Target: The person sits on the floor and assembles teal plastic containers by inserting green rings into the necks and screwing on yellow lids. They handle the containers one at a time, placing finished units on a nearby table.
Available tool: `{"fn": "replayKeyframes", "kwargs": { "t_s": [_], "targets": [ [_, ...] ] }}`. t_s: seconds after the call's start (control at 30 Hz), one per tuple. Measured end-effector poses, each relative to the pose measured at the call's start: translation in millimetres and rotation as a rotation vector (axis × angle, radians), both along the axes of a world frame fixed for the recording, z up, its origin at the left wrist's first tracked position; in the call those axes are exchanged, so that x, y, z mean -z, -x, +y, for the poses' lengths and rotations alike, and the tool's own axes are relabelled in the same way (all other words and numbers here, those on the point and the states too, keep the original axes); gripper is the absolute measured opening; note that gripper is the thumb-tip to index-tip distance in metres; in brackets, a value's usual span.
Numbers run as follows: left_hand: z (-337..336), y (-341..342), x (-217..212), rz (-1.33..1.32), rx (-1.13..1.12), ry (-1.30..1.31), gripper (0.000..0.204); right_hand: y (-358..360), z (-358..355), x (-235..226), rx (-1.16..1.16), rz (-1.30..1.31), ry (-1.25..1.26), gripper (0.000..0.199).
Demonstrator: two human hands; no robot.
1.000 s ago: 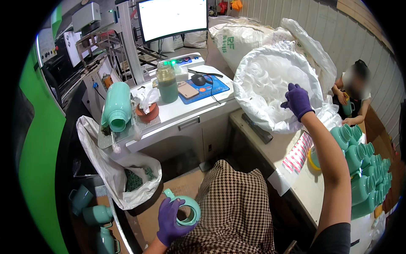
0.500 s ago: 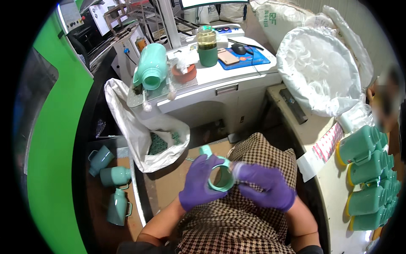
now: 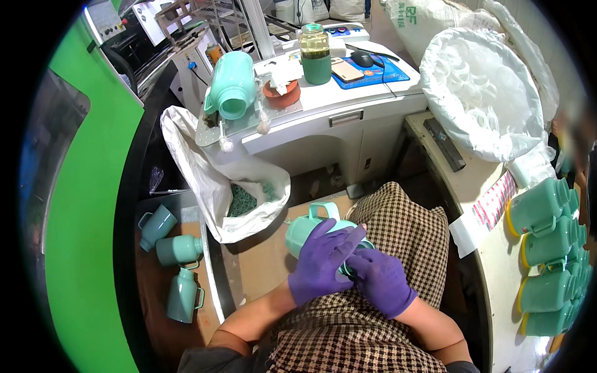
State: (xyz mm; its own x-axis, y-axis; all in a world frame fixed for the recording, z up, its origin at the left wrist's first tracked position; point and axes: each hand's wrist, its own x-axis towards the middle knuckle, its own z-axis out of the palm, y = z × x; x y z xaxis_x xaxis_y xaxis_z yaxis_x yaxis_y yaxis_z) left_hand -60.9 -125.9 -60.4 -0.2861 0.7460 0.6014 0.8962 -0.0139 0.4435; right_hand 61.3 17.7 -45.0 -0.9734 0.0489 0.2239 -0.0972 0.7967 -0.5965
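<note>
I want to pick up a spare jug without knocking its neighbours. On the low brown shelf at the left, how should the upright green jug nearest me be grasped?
Take the upright green jug by its handle, which sticks out on its right, so come in from the right. The two lying jugs sit behind it, so that side looks clear.

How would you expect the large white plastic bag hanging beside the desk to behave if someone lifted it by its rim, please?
The white bag would probably be floppy: its walls sag and crease where they hang from the desk. It seems light for its size, since only a shallow layer of green scraps shows at its bottom. The thin film might slip or stretch when gripped.
</note>
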Motion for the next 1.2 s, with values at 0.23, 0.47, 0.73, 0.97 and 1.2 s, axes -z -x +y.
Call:
{"fn": "replayKeyframes", "kwargs": {
  "t_s": [0.23,0.47,0.73,0.97,1.2],
  "targets": [
    [10,-6,-2,0.015,-0.130,0.162,0.094,-13,11,-6,-0.144,0.029,0.180,0.038],
    [8,-13,-2,0.681,0.074,0.175,0.067,-66,79,4,0.308,0.579,0.189,0.030],
    [43,-62,50,0.975,0.572,-0.078,0.036,-123,287,101,0.990,0.380,-0.176,0.025],
    [43,-63,57,1.054,0.482,-0.037,0.029,-121,297,125,1.114,0.246,-0.141,0.022],
    [37,-59,72,1.206,0.551,0.028,0.046,-141,291,117,1.054,0.294,-0.155,0.011]
  ]
}}
